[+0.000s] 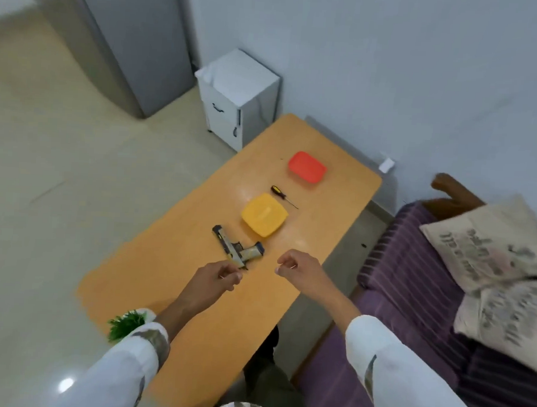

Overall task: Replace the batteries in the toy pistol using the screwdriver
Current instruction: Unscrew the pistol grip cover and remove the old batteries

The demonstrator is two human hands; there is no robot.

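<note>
left hand by toy pistol, right hand nearby, curled.

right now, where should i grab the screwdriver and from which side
Grip the screwdriver by its thick black-and-yellow handle, coming down from above: it lies flat on the table, the thin shaft is hard to pinch, and the yellow box crowds its near side.

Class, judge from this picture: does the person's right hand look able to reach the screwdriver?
Probably yes: the right hand holds nothing, and the screwdriver lies uncovered just beyond the low yellow container, which the hand could pass on its right.
</note>
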